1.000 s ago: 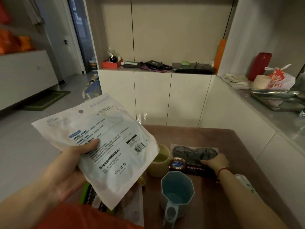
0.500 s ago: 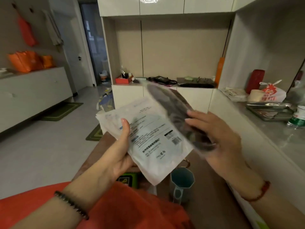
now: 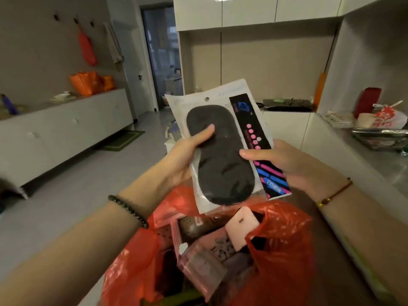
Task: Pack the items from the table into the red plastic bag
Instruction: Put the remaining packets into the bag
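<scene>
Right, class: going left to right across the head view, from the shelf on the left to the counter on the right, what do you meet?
Orange bags → left hand → mask pack → right hand → white printed bag.

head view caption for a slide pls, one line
Left hand and right hand hold a black eye mask packet over the open red plastic bag, part filled with pink packets.

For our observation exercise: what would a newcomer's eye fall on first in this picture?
First, the mask packet, a dark padded mask in clear wrapping, held at centre between the left hand and the right hand. Just below it gapes the red plastic bag, already stuffed with pink packets.
</scene>
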`<state>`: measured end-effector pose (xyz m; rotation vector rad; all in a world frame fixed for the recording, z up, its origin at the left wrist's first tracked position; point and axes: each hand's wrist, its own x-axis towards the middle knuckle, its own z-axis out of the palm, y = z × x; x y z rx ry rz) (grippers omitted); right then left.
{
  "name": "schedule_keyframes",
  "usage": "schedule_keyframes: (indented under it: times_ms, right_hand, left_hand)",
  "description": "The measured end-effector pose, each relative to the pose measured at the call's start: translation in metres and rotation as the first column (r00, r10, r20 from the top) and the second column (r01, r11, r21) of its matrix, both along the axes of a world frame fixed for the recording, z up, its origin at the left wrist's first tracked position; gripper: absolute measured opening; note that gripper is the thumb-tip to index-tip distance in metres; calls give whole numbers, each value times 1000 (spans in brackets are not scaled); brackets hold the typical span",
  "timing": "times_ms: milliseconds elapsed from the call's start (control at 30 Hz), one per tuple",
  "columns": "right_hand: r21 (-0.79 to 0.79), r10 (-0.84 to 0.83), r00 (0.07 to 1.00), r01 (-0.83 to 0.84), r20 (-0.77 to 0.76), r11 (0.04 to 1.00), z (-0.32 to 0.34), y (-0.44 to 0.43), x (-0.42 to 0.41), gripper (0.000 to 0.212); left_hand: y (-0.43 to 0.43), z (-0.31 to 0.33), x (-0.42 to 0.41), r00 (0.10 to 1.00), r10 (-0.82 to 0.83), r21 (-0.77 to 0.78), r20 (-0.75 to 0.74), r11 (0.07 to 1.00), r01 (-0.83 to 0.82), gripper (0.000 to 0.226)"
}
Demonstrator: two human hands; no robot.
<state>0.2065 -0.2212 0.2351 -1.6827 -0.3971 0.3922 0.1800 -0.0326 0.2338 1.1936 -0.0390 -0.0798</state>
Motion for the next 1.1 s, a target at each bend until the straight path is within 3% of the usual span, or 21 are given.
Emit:
schedule_keyframes:
  times_ms: [33,100,133,167,200,233,267,300,333,400,467,533,633,700,833,900,967,1033,1100]
  right_hand:
    - [18,-45,999,46,-25,999,0,8,-6,31]
    - [79,-107,983,119,-148,990,-6,18,-16,18]
    - [155,-77,962,120,-261,981,-13,22,-20,18]
    - [225,-4,931,92,-364,970,-23,25,-26,21]
    - [266,65,901,57,-428,962,-37,28,-33,28]
    - [270,129,875,2,-467,963,-52,32,-42,35]
    - [240,186,850,-72,-493,968,-69,36,-52,35]
    - [180,234,823,-163,-517,970,-85,42,-63,27]
    - [83,252,801,-248,-543,965,-100,47,-71,20]
    - [-130,198,782,-334,-591,934,-131,54,-76,13]
    - [-250,74,801,-271,-595,930,-152,56,-75,12]
    - [-182,-42,800,-85,-598,980,-163,55,-71,16]
    - [-7,-164,788,198,-594,980,-170,53,-64,21]
    - [61,-267,791,358,-551,932,-174,56,-58,22]
    - [47,-453,777,523,-436,851,-188,69,-44,32]
    - [-9,-505,785,538,-358,843,-188,77,-39,27]
    - [-88,-488,849,480,-202,873,-188,85,-37,24]
    - [-249,-370,929,359,2,900,-181,89,-38,25]
    - [-472,-169,982,187,80,861,-167,83,-41,25]
  left_hand:
    - [10,3,-7,999,16,39,40,999,-18,43]
    - [37,1,-21,984,108,374,139,915,-153,61]
    - [52,-3,-28,968,145,624,204,743,-242,62]
    - [69,-13,-34,958,143,838,249,465,-287,61]
    - [86,-24,-39,969,93,963,230,121,-240,64]
    - [100,-36,-44,989,28,969,146,-204,-137,63]
    - [110,-49,-49,999,-23,891,37,-453,-43,58]
    - [121,-62,-47,998,-44,793,-51,-609,13,53]
    - [129,-74,-45,996,-40,736,-78,-676,31,47]
    - [140,-84,-41,999,28,807,26,-591,-4,34]
    - [146,-86,-37,986,84,886,145,-455,-91,27]
    - [152,-93,-33,975,118,912,187,-390,-128,34]
    - [160,-106,-31,977,185,926,103,-378,-26,81]
    - [161,-115,-28,967,250,965,56,-261,12,91]
    - [159,-121,-20,946,319,996,49,60,-72,43]
    - [153,-118,-18,937,343,967,59,215,-140,33]
    - [150,-114,-15,931,359,940,70,289,-182,30]
    - [151,-111,-14,924,374,928,77,311,-203,29]
    - [154,-109,-14,921,380,945,82,263,-193,27]
